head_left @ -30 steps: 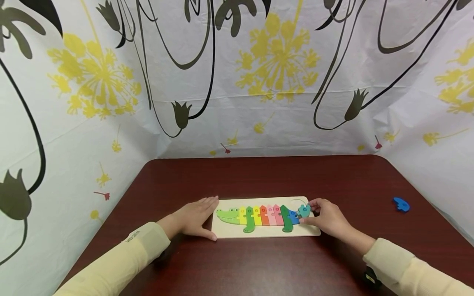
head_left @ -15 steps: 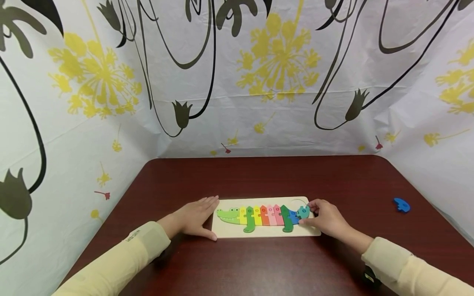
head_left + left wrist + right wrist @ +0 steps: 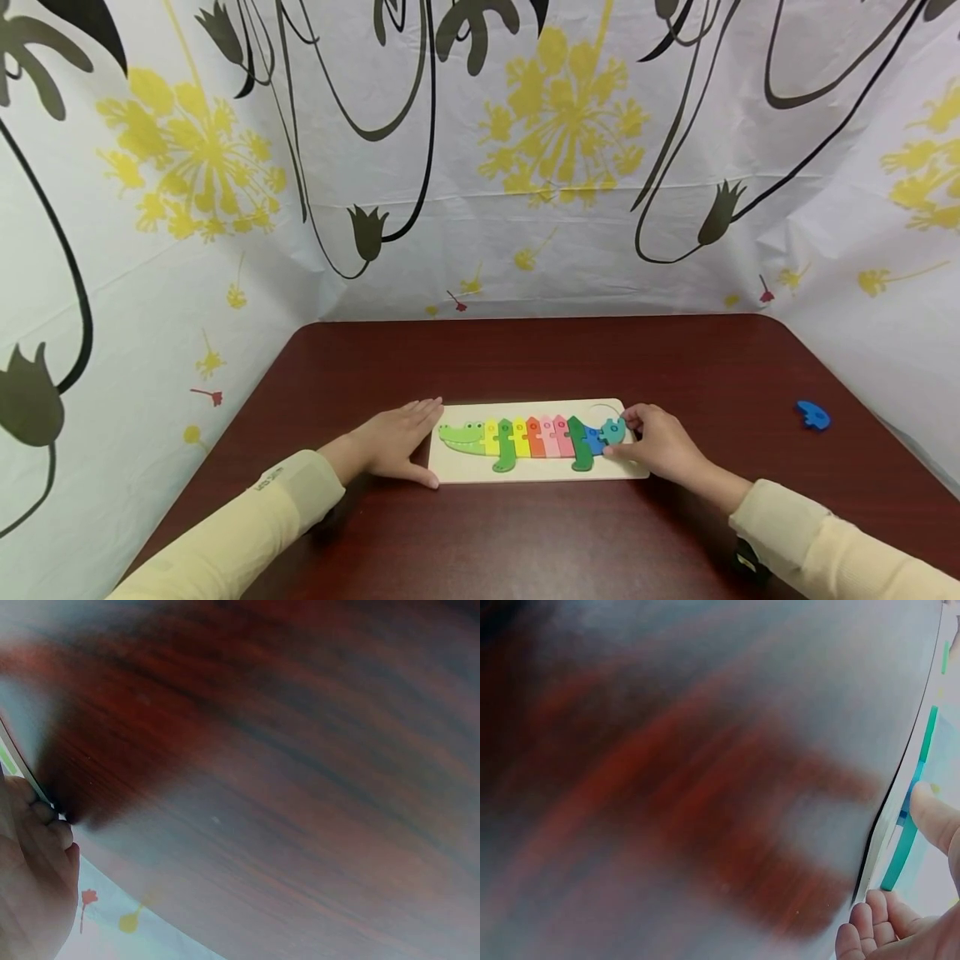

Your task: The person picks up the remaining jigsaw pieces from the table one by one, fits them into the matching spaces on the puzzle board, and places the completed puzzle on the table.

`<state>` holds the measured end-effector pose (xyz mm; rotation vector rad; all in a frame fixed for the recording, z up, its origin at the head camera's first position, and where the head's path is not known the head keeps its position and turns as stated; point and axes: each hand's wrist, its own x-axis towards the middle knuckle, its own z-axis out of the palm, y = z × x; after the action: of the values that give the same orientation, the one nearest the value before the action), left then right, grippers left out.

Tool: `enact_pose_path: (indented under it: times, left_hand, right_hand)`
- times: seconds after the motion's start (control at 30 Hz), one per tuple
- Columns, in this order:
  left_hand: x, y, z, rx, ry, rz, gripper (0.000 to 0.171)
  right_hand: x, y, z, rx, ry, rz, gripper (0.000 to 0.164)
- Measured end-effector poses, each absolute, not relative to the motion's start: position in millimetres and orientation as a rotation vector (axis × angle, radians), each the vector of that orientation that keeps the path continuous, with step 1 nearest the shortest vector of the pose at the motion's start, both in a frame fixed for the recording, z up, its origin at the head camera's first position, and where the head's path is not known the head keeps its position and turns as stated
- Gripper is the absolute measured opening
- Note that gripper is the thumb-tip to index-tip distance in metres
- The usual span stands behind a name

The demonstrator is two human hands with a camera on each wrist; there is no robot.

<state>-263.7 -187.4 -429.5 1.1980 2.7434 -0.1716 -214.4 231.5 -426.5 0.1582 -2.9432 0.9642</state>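
Note:
A crocodile puzzle board (image 3: 465,472) lies flat on the table, with a light green head piece (image 3: 463,439) at its left and yellow, orange, pink, green and blue pieces along the body. My left hand (image 3: 397,442) rests at the board's left end, fingers straight, thumb near the front corner. At the right end my right hand (image 3: 663,442) pinches a teal puzzle piece (image 3: 612,431) between thumb and fingers, right beside the blue piece (image 3: 594,441). In the right wrist view the teal piece (image 3: 901,855) shows edge-on between thumb and fingers.
A loose blue curved piece (image 3: 813,415) lies on the dark red-brown table (image 3: 525,358), off to the right. A white cloth (image 3: 450,275) with printed flowers hangs behind and around the table.
The teal piece has shifted slightly left, towards the blue piece, and turned a little in my right hand's fingers. My left hand has stayed in place.

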Motion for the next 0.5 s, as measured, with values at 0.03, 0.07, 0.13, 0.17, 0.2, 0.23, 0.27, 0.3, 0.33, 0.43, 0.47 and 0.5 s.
enact_pose_path:
  times: [0.03,0.07,0.13,0.17,0.2,0.23,0.27,0.3,0.33,0.43,0.47,0.5]
  left_hand:
    - [-263.8,-187.5,-429.5,1.197,2.744,-0.174,0.118]
    - [-263.8,-187.5,-429.6,1.197,2.744,-0.174,0.118]
    - [-263.9,-187.6,-429.9,1.197,2.743,-0.18,0.118]
    - [-263.9,-187.6,-430.0,1.196,2.743,-0.181,0.118]
    - [-264.0,-187.6,-430.1,1.196,2.744,-0.182,0.118]
    - [-264.1,-187.6,-430.2,1.195,2.745,-0.184,0.118]
    - [-264.2,-187.6,-430.4,1.195,2.745,-0.185,0.118]
    - [-264.3,-187.5,-430.4,1.194,2.744,-0.186,0.118]
    - [-264.4,-187.5,-430.4,1.195,2.744,-0.185,0.118]
    - [-264.5,-187.2,-430.5,1.195,2.744,-0.183,0.118]
    - [-264.4,-187.2,-430.5,1.195,2.744,-0.182,0.118]
    - [-264.4,-187.1,-430.5,1.194,2.745,-0.181,0.119]
  right_hand:
    - [-214.3,231.2,-426.7,0.163,-2.942,0.961,0.063]
    - [-214.2,230.8,-426.8,0.168,-2.942,0.955,0.062]
    - [-214.0,230.1,-427.0,0.176,-2.94,0.949,0.062]
    - [-213.9,229.9,-427.0,0.178,-2.94,0.948,0.063]
    - [-213.7,229.7,-426.8,0.18,-2.939,0.947,0.063]
    - [-213.6,229.6,-426.7,0.181,-2.939,0.946,0.063]
    - [-213.5,229.5,-426.6,0.181,-2.941,0.943,0.063]
    - [-213.4,229.4,-426.5,0.179,-2.942,0.943,0.063]
    - [-213.3,229.5,-426.2,0.184,-2.943,0.942,0.064]
    - [-213.0,229.7,-425.5,0.191,-2.951,0.936,0.064]
    - [-212.8,229.6,-425.3,0.191,-2.953,0.936,0.065]
    - [-212.7,229.7,-425.1,0.194,-2.956,0.937,0.065]
